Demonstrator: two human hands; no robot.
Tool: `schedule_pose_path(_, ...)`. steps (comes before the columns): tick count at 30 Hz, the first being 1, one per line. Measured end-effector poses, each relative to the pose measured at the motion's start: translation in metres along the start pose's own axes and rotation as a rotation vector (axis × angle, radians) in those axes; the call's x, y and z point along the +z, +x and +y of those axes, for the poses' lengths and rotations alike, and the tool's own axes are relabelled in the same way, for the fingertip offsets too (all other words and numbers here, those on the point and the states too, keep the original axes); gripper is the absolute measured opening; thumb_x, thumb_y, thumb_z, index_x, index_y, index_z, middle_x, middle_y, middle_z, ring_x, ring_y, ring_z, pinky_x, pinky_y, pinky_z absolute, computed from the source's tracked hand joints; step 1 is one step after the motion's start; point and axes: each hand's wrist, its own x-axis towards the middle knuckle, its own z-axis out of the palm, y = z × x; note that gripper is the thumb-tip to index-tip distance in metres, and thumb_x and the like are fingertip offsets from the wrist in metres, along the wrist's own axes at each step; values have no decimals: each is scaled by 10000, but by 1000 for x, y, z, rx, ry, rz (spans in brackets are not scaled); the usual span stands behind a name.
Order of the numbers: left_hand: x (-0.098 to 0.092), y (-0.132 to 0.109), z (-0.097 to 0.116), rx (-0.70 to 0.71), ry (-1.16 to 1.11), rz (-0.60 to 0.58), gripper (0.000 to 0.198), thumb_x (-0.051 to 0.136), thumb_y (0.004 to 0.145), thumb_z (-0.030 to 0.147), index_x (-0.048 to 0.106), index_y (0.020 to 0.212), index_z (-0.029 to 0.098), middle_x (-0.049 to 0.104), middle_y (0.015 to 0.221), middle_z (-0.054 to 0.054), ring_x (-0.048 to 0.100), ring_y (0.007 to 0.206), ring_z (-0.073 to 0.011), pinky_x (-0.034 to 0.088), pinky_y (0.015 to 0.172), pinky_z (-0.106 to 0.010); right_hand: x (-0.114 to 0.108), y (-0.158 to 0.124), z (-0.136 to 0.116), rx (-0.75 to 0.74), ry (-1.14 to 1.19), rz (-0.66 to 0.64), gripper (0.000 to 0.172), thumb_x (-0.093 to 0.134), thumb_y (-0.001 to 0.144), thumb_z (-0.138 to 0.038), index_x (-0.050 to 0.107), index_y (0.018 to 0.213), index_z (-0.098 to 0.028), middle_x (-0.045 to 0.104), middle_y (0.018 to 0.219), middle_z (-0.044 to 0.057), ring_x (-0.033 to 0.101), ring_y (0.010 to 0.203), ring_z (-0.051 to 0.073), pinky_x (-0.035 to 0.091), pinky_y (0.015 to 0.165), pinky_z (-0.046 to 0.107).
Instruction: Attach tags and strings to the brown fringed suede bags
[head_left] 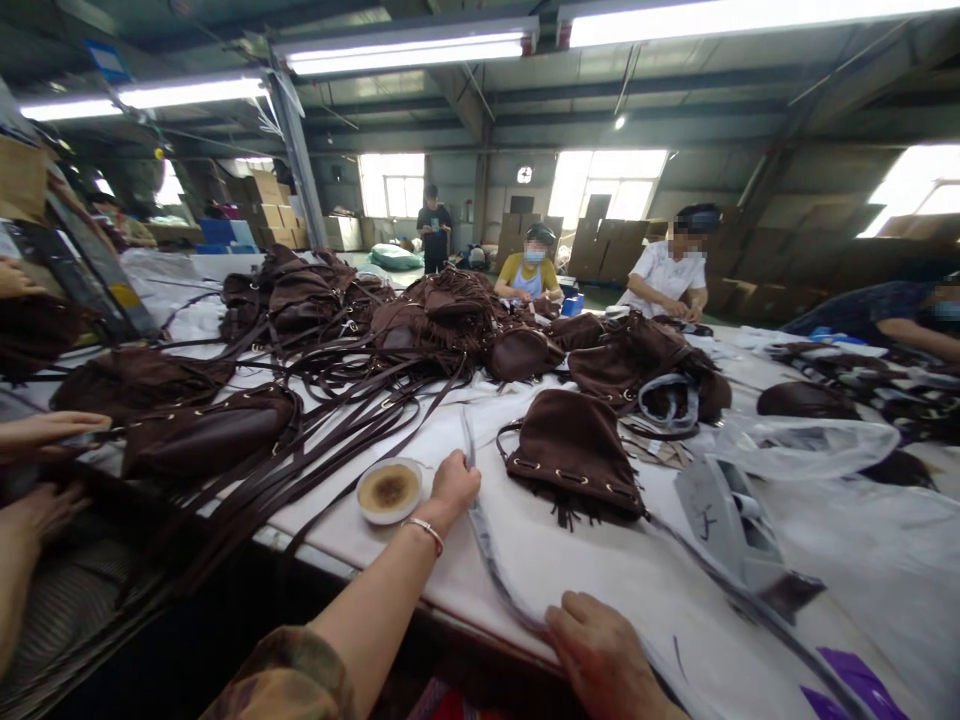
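Note:
A large clear plastic bag point(600, 560) lies flat on the white table point(360, 520) in front of me. My left hand point(456, 482) reaches forward and is closed on the bag's far left edge. Near the table's front edge, my right hand point(600, 650) is curled on the bag's near corner, fingers pressed down on it. A brown suede bag with fringe point(574, 450) lies on the table just beyond the plastic, to the right of my left hand. A small white dish with brown contents point(388, 490) stands just left of my left hand.
A heap of brown bags with long straps point(352, 330) covers the table's middle and left. Another person's hands point(41, 435) rest at the far left. A grey object point(724, 510) and crumpled plastic point(802, 445) lie at right. Several people work at the far side.

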Motion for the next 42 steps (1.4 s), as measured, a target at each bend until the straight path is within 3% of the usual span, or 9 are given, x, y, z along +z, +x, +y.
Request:
schedule_pose_path(5,0,-11,-5,-63,-400,-48,77,468,886,196,468,956,163,718,989,-133,728,753,-166,549,604,-246,-7,2,6,27,64,-116,234,512,910,-160,562,687,-209,567,670,5,512,625,145,276,599,291)
schedule_pose_path(13,7,2,-7,-226,-812,-21,202,551,898,225,465,1047,119,707,993,-207,728,820,-204,581,699,-313,-26,3,6,232,279,-238,317,449,982,-277,612,720,-202,579,708,9,547,671,127,357,652,244)
schedule_pose_path(16,15,-14,-4,-234,-937,-107,207,519,937,281,490,1051,111,695,1039,-210,718,874,-200,582,740,-315,-26,8,7,277,307,-220,301,462,973,-279,631,736,-202,589,718,8,558,684,128,375,667,236)
schedule_pose_path(19,24,-46,-3,-285,-1018,-262,247,621,882,320,551,990,109,695,1026,-193,707,864,-209,581,721,-318,-23,12,8,285,261,-168,291,468,970,-268,625,738,-191,583,716,9,555,676,125,364,667,237)
schedule_pose_path(23,36,-93,-1,-363,-964,-455,271,728,777,310,596,924,124,691,938,-125,672,760,-174,559,634,-282,-18,15,5,237,80,-116,274,473,967,-238,607,734,-189,567,712,18,522,668,141,318,655,266)
schedule_pose_path(26,42,-114,3,-357,-849,-513,304,775,712,284,597,900,125,672,875,-102,652,714,-182,566,600,-313,-17,19,1,194,-18,-61,247,489,954,-209,606,737,-188,553,691,22,483,648,152,286,639,286)
schedule_pose_path(32,47,-123,14,-399,-774,-421,369,777,688,210,567,980,128,669,854,-93,667,725,-214,597,588,-356,-14,24,-5,105,-117,-6,218,490,942,-151,599,756,-191,549,700,35,432,650,183,252,623,319)
schedule_pose_path(36,55,-125,12,-404,-764,-305,390,777,649,112,570,980,116,686,852,-98,682,715,-207,588,591,-301,-10,23,-8,68,-138,1,176,509,932,-137,606,794,-188,552,720,38,422,664,195,248,621,329)
schedule_pose_path(42,63,-121,6,-318,-718,-285,226,634,712,39,575,918,110,715,905,-140,700,679,-190,552,553,-247,-9,22,-12,49,-123,-5,152,531,898,-92,593,796,-186,553,722,35,423,674,198,259,627,326)
